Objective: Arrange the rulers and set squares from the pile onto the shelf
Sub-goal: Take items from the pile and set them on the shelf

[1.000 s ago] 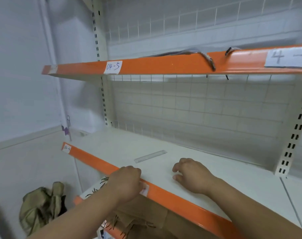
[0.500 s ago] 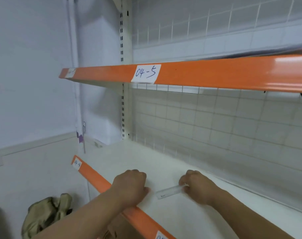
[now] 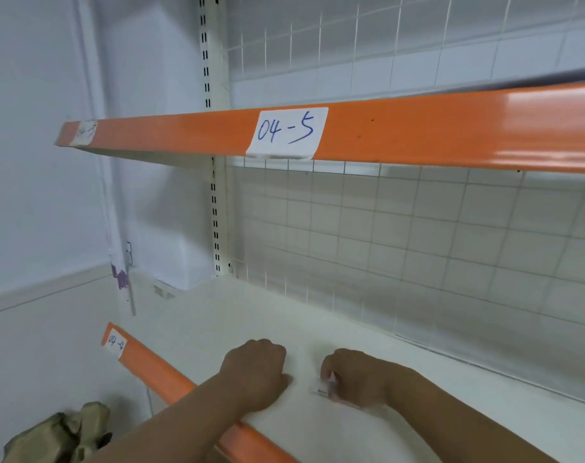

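On shelf (image 3: 217,315) w/ "04-4" tag (image 3: 116,344), right hand (image 3: 357,375) gripping clear ruler (image 3: 322,389), left hand (image 3: 256,372) fisted, "04-5" label (image 3: 287,132) above.

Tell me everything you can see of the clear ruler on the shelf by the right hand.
Only one end of the clear ruler shows: a thin, see-through strip that looks like plastic, with a small dark mark near its tip. It lies flat on the white shelf, near the orange front edge. The right hand curls over the rest and hides it. The left hand rests apart from it.
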Demonstrator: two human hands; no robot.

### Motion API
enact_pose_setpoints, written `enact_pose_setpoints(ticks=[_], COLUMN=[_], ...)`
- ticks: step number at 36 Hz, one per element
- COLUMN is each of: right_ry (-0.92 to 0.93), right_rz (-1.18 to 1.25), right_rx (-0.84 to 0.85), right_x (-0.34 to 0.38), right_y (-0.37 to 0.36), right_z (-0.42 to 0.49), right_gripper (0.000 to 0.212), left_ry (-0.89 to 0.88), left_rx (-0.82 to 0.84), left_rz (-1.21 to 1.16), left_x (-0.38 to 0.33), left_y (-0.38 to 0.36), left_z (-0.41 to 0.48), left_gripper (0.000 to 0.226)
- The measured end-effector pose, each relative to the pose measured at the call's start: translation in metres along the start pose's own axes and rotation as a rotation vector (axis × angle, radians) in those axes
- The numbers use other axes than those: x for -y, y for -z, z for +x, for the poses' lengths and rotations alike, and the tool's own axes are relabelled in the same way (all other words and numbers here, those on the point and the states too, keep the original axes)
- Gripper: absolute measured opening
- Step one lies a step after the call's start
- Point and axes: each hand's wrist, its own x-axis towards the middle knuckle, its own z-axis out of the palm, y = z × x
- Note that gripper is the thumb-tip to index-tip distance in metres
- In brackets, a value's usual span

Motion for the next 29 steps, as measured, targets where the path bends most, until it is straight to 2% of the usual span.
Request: enact_pose_setpoints(ticks=[5,8,12,17,20,22,26,29], right_ry=[-0.074,-0.125,-0.177,-0.281,-0.362,-0.390,-0.466,-0.548], right_rz=[-0.050,0.000,0.124,0.170,0.363,0.580,1.141,1.356], right_rx=[0.075,0.072,0.008,-0.189,-0.372,-0.496,-0.584,-0.587], right_x=[0.008,0.010,0.010,0.001,-0.005,-0.005,0.003,0.007], right_y=[0.007,0.009,0.010,0.015,0.021,0.024,0.029,0.027], right_z=[-0.003,-0.002,-0.005,-0.005,-0.004,-0.005,-0.011,-0.013], right_gripper=[0.025,0.011,0.018,0.044,0.063,0.067,0.058,0.051], left_ry=[-0.076,-0.107,-0.144,-0.177,-0.204,-0.225,-0.260,-0.265], left_rx=[-0.013,-0.010,0.001,0.014,0.021,0.020,0.032,0.029], left_rz=[-0.007,-0.004,0.003,0.018,0.019,0.001,-0.042,-0.009], left_x=[0.004,0.006,0.009,0.007,0.003,-0.001,-0.010,-0.016], left_y=[0.003,0.003,0.000,-0.001,-0.003,-0.004,-0.004,-0.003], left_z=[0.014,0.020,0.029,0.036,0.040,0.041,0.040,0.038], left_gripper=[0.046,0.046,0.046,0.048,0.050,0.055,0.064,0.053])
